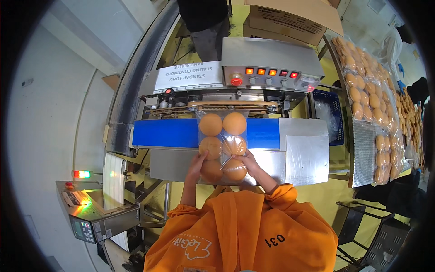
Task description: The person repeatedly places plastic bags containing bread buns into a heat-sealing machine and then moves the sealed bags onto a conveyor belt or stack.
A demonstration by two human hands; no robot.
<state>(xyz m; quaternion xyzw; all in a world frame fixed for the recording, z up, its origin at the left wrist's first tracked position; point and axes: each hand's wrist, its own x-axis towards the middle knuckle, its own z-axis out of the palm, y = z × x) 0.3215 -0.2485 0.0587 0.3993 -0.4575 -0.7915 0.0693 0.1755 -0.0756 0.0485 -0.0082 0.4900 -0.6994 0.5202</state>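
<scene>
A clear plastic bag of several round buns (211,147) lies across the blue conveyor belt (166,133) of a continuous band sealer (272,54). My left hand (196,166) grips the bag's lower left side, and my right hand (247,162) grips its lower right side, the thumb pressing on the film. The buns sit in two columns. The far end of the bag reaches the sealer's brown band (231,103); whether the film is between the bands I cannot tell.
Bagged buns (373,98) cover a metal rack (365,153) at right, where a blue-gloved worker stands. A blue crate (336,117) holds plastic film. A dark conveyor (119,136) and a machine with a display (98,217) stand at left. Another person stands behind the sealer, near cardboard boxes (285,23).
</scene>
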